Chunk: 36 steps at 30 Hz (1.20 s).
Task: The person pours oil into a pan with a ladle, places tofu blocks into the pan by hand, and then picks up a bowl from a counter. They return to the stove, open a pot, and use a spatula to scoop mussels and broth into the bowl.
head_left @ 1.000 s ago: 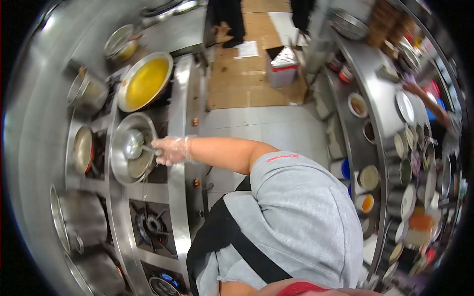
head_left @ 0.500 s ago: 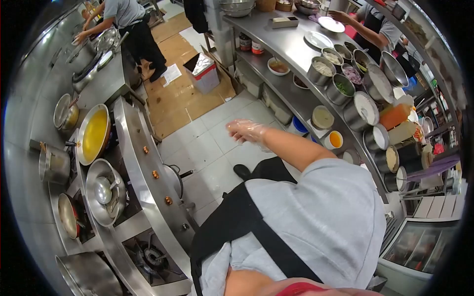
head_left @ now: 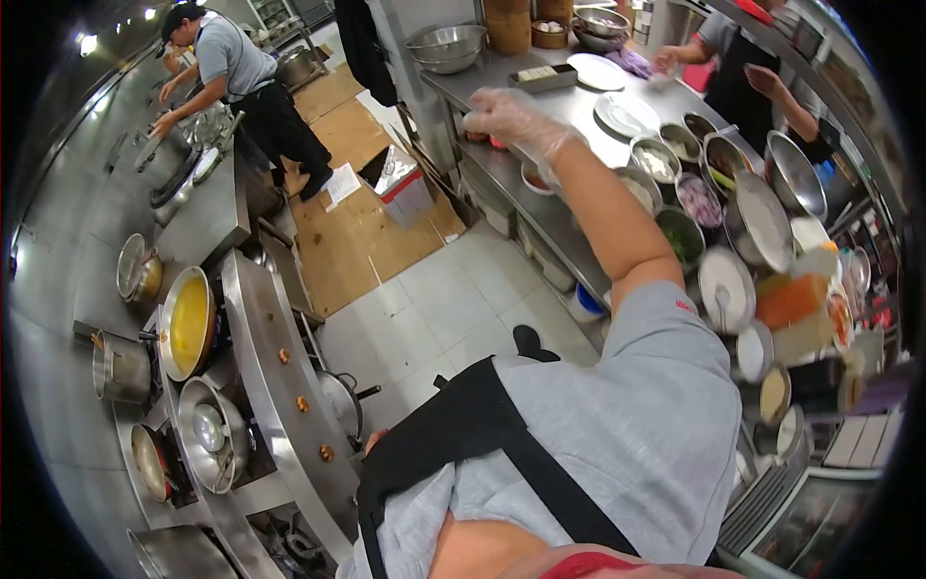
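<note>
The right hand (head_left: 521,121) is held out, gloved, blurred and seemingly loosely curled; whether anything is gripped cannot be told. Of the left hand (head_left: 375,441), apparently only a sliver is shown at the apron (head_left: 434,439), so its state cannot be told either. The tray (head_left: 545,84), nearest the right hand, is set on the desk (head_left: 584,108). It could be knocked if the glove (head_left: 552,145) (loose and thin) were snagged. Tubs (head_left: 664,178) could be tipped if brushed by the forearm (head_left: 612,207); a co-worker's hand (head_left: 667,60) could be bumped.
</note>
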Motion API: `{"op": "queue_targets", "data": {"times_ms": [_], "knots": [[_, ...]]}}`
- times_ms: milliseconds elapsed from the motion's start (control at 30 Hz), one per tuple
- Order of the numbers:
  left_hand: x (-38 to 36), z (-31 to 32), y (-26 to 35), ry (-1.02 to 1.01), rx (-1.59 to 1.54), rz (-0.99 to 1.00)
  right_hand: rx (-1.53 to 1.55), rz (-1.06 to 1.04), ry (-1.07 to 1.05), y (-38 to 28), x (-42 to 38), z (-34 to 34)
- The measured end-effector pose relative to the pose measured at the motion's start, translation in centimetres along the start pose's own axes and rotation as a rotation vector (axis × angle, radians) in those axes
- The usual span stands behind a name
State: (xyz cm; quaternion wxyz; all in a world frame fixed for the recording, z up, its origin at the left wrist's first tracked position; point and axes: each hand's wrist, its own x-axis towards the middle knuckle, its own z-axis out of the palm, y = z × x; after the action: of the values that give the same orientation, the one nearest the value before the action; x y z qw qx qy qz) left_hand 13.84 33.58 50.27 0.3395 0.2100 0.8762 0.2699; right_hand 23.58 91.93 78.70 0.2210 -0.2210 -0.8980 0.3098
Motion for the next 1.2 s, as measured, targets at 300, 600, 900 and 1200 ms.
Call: {"op": "queue_targets", "data": {"times_ms": [300, 600, 900, 1200], "knots": [[10.1, 0.8, 14.8, 0.018, 0.041, 0.065, -0.493, 0.406, 0.091, 17.5, 14.6, -7.5], [20.6, -0.9, 24.4, -0.153, 0.107, 0.124, -0.53, 0.612, 0.128, 29.3, 22.1, -4.6], [34.1, -4.3, 38.7, -0.162, 0.152, 0.506, -0.604, 0.821, -0.145, 28.6, 23.7, -3.0], [46.2, -4.3, 54.5, -0.557, -0.022, 0.861, -0.657, 0.823, -0.189, 34.4, 23.7, -2.9]]}}
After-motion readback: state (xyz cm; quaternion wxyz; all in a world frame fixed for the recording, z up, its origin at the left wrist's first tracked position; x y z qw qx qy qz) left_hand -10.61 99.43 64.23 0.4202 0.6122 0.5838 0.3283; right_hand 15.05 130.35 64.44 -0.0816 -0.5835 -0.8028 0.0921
